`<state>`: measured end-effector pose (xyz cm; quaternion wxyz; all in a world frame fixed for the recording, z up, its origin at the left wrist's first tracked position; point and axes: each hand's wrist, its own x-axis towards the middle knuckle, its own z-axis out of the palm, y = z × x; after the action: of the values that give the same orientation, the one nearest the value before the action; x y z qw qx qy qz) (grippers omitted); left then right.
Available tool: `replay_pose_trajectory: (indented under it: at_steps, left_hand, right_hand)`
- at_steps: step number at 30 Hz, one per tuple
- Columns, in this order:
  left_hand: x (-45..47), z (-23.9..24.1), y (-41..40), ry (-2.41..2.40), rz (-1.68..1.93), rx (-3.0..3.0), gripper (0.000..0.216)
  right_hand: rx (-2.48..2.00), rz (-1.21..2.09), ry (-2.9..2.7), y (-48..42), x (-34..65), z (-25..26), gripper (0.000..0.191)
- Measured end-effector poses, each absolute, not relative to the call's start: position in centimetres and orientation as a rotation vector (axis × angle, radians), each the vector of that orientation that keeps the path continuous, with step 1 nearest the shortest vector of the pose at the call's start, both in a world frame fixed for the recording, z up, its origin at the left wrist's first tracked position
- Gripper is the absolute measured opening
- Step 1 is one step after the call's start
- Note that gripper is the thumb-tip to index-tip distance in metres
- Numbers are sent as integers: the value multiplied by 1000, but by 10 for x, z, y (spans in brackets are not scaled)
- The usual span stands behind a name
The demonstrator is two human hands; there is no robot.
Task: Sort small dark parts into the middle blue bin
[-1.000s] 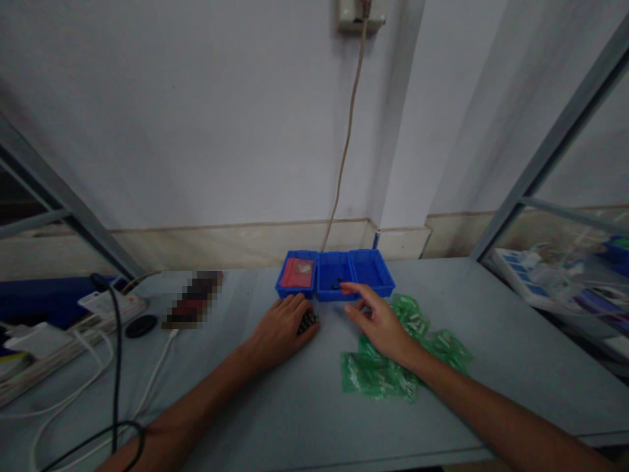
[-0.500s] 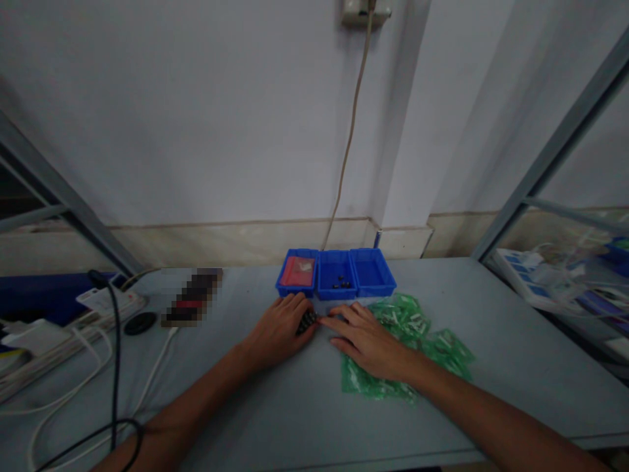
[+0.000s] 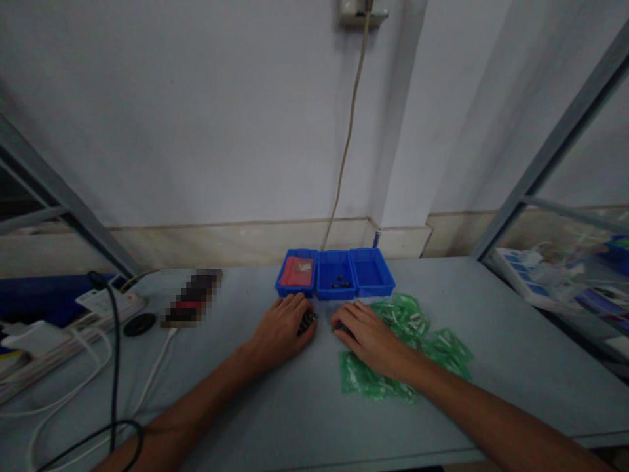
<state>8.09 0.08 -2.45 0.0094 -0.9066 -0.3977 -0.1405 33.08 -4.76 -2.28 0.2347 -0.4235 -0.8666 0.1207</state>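
My left hand [image 3: 284,328] rests on the table, fingers curled round a cluster of small dark metal parts [image 3: 306,321] that shows between thumb and fingers. A short gap to its right, my right hand [image 3: 366,331] lies with fingers bent down and thumb drawn in; a bit of something small and dark [image 3: 340,326] shows under the fingertips. Just beyond the hands, a blue bin [image 3: 335,294] holds several small dark parts [image 3: 341,284]. Green plastic bags [image 3: 378,387] with pale pieces inside lie beside and partly under my right hand and wrist.
Left of the middle bin stands a blue bin [image 3: 280,288] with red bags [image 3: 295,272]; to its right, another blue bin [image 3: 373,292]. A blurred-out phone [image 3: 191,298] on a white cable, a black disc [image 3: 140,324] and a power strip [image 3: 54,360] lie at left.
My right hand has pulled back from the parts in my left hand, its outstretched fingers now bent inward over something dark. The left hand has stayed in place.
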Motion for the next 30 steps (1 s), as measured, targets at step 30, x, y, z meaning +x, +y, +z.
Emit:
replay_pose_trajectory:
  at_steps: [30]
  left_hand:
    - [82, -31, 1, -1191, -533, -2834, 23]
  right_hand:
    - [-1221, 318, -2351, -46, 332, -25, 8]
